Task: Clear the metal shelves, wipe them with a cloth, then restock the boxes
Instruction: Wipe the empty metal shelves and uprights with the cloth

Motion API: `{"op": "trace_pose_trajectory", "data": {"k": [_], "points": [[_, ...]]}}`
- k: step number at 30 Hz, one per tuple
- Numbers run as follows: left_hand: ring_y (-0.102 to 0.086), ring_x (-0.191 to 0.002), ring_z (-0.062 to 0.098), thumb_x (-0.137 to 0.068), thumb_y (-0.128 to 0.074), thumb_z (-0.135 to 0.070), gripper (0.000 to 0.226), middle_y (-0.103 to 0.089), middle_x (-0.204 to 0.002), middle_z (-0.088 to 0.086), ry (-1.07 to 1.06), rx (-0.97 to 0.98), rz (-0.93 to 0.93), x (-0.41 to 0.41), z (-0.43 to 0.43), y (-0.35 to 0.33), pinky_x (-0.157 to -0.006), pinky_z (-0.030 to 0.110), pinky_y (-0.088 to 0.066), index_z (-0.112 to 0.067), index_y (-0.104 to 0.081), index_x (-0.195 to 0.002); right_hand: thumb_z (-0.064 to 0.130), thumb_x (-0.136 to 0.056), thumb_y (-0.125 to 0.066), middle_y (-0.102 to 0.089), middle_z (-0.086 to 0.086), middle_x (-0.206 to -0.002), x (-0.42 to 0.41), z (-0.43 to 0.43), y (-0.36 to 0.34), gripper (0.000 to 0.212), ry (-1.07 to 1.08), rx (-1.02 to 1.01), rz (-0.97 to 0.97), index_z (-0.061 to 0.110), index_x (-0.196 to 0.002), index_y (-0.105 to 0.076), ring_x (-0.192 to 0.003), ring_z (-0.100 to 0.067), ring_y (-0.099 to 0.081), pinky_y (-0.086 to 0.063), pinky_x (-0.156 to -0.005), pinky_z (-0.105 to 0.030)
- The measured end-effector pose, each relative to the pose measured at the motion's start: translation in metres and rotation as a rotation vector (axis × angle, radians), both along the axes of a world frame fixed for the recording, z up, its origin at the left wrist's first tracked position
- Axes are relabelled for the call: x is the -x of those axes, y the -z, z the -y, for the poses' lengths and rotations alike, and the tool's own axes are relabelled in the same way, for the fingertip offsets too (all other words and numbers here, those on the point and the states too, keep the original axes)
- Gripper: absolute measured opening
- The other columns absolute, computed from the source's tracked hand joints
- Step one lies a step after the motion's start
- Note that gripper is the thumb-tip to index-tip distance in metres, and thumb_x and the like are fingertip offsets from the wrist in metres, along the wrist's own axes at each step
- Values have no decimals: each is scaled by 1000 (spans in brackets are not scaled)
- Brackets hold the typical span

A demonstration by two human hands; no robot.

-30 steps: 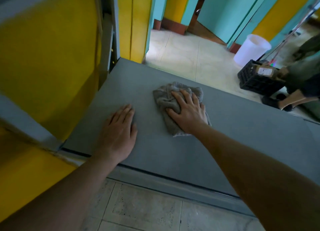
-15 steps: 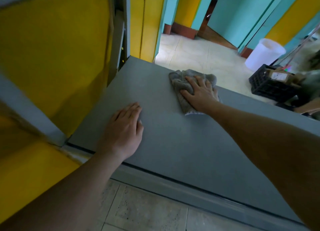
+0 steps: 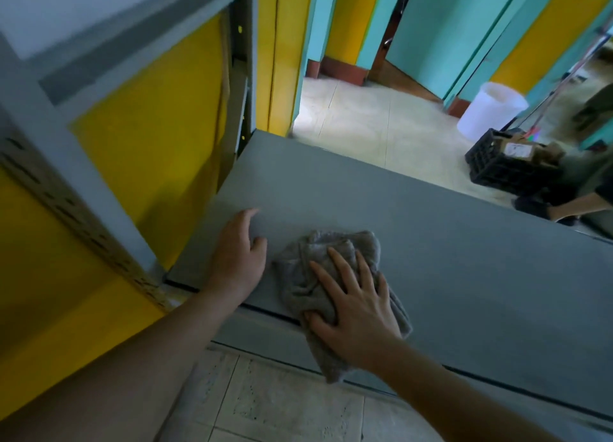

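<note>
One grey cloth (image 3: 298,282) lay at the near edge of the one grey metal shelf (image 3: 464,242). Two hands were on that shelf: the left hand (image 3: 237,262) by its left end, the right hand (image 3: 358,312) on the cloth. Beyond the far edge, the floor (image 3: 365,136) carried one white bucket (image 3: 487,110) and one black crate (image 3: 491,163).

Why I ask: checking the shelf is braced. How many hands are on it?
2. The left hand rests on the bare shelf; the right hand presses the cloth at its front edge.
</note>
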State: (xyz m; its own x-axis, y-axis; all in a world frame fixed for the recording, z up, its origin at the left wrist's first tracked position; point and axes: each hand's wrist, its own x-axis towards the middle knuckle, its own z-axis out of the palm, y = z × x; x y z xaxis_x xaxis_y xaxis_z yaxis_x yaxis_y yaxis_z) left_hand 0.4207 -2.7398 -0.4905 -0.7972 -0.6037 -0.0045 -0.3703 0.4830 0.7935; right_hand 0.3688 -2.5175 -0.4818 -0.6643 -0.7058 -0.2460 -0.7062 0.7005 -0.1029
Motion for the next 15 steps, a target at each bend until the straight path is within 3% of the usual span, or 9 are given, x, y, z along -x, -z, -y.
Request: {"op": "trace_pose_trajectory", "data": {"k": [7, 12, 15], "points": [[-38, -137, 36, -102, -49, -19, 56, -38, -153, 16, -29, 278, 250, -25, 55, 9, -113, 49, -33, -10, -31, -154, 79, -90, -27, 15, 10, -169, -5, 75, 0, 78, -116, 40, 3, 55, -154, 9, -153, -35, 20, 7, -119, -64], [-42, -136, 33, -105, -39, -20, 46, -42, -152, 14, -77, 345, 214, -22, 49, 24, -112, 45, -34, -9, -39, -150, 77, -88, -36, 2, 11, -170, 36, 115, 6, 79, -274, 67, -33, 54, -155, -1, -156, -32, 6, -10, -121, -62], [-45, -135, 31, -106, -37, -22, 46, -47, -150, 14, -77, 376, 191, -24, 51, 27, -111, 43, -36, -7, -42, -149, 78, -87, -31, -4, 13, -169, 85, 119, 9, 79, -291, 88, -84, 52, -156, -2, -156, -26, 0, -17, -121, -58]]}}
